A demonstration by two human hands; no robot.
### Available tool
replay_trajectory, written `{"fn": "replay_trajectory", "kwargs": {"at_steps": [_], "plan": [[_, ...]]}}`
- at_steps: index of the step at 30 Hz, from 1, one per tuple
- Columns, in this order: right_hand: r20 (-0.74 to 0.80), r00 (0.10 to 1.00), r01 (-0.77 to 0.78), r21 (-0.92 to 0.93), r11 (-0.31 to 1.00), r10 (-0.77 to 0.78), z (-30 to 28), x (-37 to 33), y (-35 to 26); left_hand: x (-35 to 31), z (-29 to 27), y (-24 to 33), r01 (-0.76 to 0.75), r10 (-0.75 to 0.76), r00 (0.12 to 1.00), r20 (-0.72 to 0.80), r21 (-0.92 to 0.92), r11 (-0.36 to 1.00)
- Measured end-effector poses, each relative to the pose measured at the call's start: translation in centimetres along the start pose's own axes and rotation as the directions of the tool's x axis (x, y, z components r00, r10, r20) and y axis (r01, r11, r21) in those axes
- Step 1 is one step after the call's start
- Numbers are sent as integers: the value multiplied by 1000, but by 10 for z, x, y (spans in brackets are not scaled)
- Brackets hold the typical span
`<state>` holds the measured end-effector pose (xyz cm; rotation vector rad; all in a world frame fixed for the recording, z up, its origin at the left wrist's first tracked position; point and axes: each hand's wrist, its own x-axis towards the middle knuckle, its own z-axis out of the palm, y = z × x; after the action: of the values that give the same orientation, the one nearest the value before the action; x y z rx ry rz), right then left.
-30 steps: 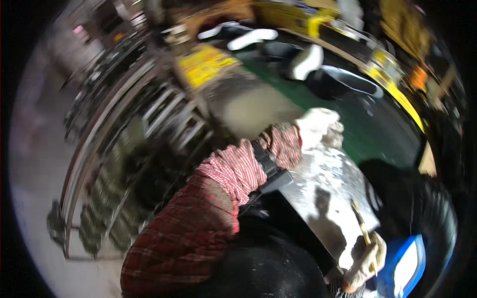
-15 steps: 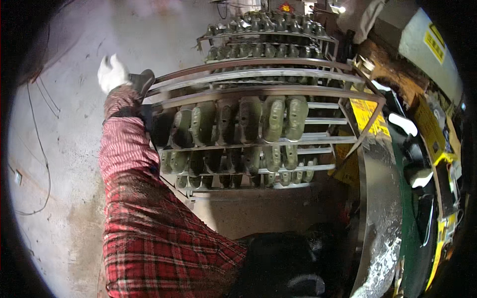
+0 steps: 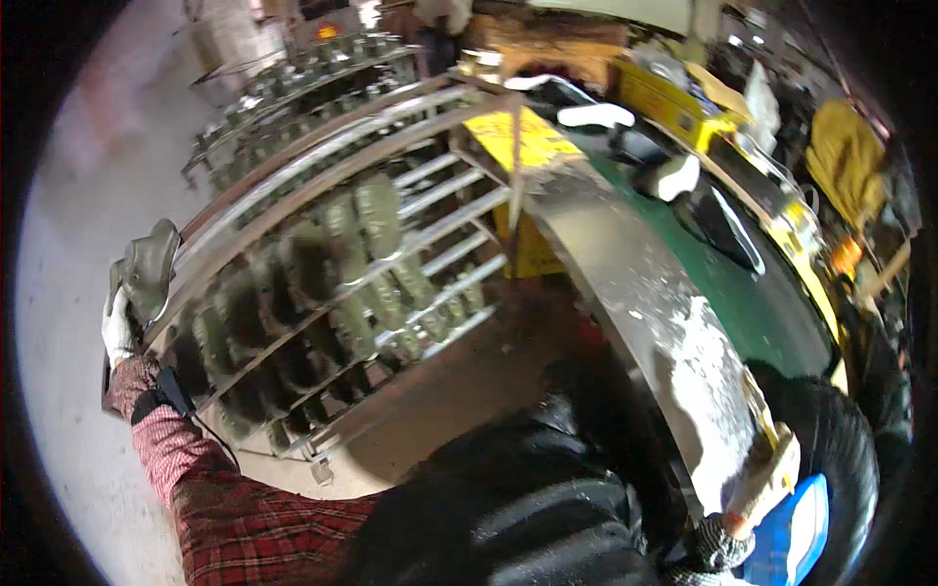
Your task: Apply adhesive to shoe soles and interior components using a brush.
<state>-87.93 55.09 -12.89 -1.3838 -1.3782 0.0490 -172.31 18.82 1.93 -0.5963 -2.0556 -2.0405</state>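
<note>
My left hand (image 3: 119, 330), in a white glove, grips a grey-green shoe last (image 3: 153, 266) at the upper left end of a metal rack (image 3: 293, 200). Several more lasts (image 3: 376, 215) sit in rows on the rack's tiers, their soles facing me. At the lower right, my right hand (image 3: 767, 481), also gloved, is closed around a slim yellowish stick-like tool (image 3: 760, 405) whose tip I cannot make out. That hand is over the worn edge of a bench (image 3: 674, 332), beside a blue container (image 3: 803, 532).
Black-and-white shoe pieces (image 3: 674, 179) lie on the green bench top (image 3: 684, 264). Behind them is a yellow crate (image 3: 664, 103) with things in it. A second rack of lasts (image 3: 293, 83) stands farther back. Concrete floor (image 3: 78, 420) runs along the left.
My view has turned right, so the rack now slants and the bench shows more. My left hand now holds a last at the rack's end. My right hand has come into view.
</note>
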Motion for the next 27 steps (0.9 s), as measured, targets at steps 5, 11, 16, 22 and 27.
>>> {"fn": "replay_trajectory", "kwargs": {"at_steps": [5,11,16,22,27], "plan": [[15,923,-380,194,904,385,-32,-8,-8,-26,171,24,-96,98,990,105,-22,995],[-76,960,-273,-30,962,270,-52,-22,2,-40,333,33,-28,86,918,387,-154,988],[-134,952,-286,-69,956,275,-60,-24,8,-86,400,74,541,-126,783,609,-568,620],[-154,929,-356,-119,927,337,-59,-12,10,-186,428,65,794,120,568,814,-581,180],[-376,914,-263,-256,930,155,-95,22,1,-334,529,58,586,-246,773,585,-807,-78]]}}
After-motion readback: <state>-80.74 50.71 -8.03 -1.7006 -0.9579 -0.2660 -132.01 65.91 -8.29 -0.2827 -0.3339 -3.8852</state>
